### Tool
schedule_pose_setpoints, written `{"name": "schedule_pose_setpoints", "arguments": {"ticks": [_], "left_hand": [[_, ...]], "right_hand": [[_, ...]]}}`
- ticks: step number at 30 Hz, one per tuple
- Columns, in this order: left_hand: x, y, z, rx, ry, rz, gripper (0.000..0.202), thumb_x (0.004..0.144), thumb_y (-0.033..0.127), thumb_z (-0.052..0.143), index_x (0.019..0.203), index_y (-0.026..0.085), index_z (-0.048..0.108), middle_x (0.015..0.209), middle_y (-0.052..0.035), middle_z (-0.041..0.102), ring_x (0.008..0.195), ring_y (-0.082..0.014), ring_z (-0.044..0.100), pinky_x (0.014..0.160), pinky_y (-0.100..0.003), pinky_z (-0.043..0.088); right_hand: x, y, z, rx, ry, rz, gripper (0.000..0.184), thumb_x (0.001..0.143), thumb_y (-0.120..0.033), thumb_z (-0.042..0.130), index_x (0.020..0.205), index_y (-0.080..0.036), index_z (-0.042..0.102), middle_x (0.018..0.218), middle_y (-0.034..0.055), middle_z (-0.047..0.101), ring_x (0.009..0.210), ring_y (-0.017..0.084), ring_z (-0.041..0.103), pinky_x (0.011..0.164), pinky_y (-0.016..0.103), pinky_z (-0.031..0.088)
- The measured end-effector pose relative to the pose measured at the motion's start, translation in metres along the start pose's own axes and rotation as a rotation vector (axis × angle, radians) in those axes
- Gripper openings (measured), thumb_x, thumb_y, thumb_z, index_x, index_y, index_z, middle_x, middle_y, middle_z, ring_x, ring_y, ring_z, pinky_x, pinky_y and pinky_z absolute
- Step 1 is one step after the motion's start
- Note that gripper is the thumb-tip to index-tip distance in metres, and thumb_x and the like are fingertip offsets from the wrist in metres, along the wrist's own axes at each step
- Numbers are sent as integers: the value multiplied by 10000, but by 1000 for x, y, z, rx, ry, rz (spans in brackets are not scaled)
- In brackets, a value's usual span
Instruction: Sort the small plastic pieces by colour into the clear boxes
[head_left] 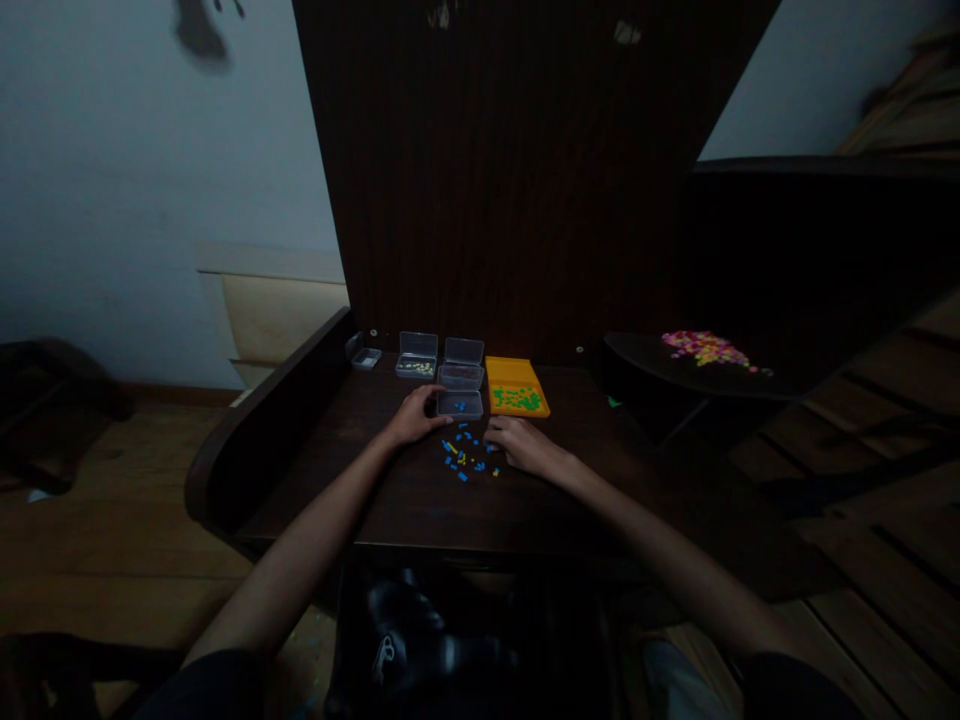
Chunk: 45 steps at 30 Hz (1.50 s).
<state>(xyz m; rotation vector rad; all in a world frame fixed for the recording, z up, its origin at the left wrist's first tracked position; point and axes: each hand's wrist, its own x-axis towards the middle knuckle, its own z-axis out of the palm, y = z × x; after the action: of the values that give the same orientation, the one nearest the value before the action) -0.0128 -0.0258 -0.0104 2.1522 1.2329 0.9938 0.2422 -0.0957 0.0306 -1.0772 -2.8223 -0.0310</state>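
My left hand (415,415) rests on the dark desk, its fingers curled against the left side of a small clear plastic box (460,403) that holds a few blue pieces. My right hand (519,443) lies just right of a scatter of small blue and yellow pieces (466,455), fingers bent down onto the desk at the edge of the pile. Whether the fingertips pinch a piece is hidden. Behind the right hand sits an orange tray (516,385) with green pieces.
Another clear box with pale pieces (416,356) and a tiny open box (366,357) stand at the back left. A side shelf at the right carries a heap of pink and yellow pieces (706,348). A tall dark panel (525,170) backs the desk (420,510).
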Motion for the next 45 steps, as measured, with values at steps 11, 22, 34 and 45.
{"name": "schedule_pose_setpoints", "arguments": {"ticks": [11, 22, 34, 45], "left_hand": [[0, -2, 1, -9, -2, 24, 595, 694, 347, 801, 1214, 180, 564, 1181, -99, 614, 1079, -273, 598, 955, -431, 498], [0, -2, 1, -22, 6, 38, 605, 688, 357, 801, 1217, 184, 563, 1196, -105, 610, 1088, -280, 595, 963, -445, 494], [0, 0, 0, -51, -5, 15, 602, 690, 335, 802, 1220, 177, 565, 1214, -104, 603, 1115, -282, 585, 980, -437, 485], [-1, 6, -2, -11, -10, -7, 594, 695, 328, 803, 1215, 169, 563, 1212, -108, 604, 1082, -273, 595, 959, -428, 497]], "right_hand": [[17, 16, -1, 258, 270, -51, 183, 855, 21, 624, 899, -150, 673, 909, 55, 594, 857, 190, 581, 763, 273, 461], [74, 35, 1, 283, 272, 77, 179, 804, 19, 709, 862, -149, 731, 889, 54, 645, 882, 198, 608, 803, 286, 478], [74, 33, -2, 335, 212, 34, 293, 834, 55, 615, 1014, -145, 731, 1000, 76, 684, 951, 208, 623, 876, 311, 479], [12, 35, -30, 443, -5, 104, 161, 885, -148, 693, 1045, -151, 679, 779, 12, 640, 693, 160, 596, 649, 250, 461]]}}
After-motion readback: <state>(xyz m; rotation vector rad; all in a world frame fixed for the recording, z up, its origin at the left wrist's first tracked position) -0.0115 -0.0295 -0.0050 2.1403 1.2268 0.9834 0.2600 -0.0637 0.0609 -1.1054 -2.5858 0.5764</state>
